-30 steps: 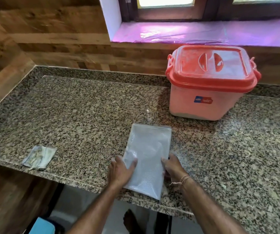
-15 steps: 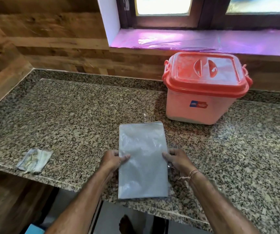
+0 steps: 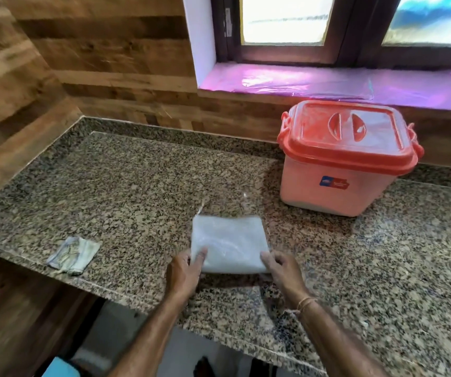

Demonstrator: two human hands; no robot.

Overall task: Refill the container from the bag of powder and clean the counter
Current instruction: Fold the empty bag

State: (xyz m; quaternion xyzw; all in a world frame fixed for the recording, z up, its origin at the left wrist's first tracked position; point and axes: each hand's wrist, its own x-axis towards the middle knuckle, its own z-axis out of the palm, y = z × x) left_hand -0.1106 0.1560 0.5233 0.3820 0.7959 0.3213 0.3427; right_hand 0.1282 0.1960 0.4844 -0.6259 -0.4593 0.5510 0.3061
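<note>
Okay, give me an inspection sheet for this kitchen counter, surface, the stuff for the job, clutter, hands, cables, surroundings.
Surface: speckled granite counter, no spilled powder visible.
Job's things: flat clear bag lying near the front edge; container behind it to the right, red lid on.
Clutter: folded cloth at the front left edge.
Hands: left hand and right hand grip the bag's near corners.
Cables: nothing seen.
Surroundings: wood-panelled wall, window with a plastic-covered sill.
</note>
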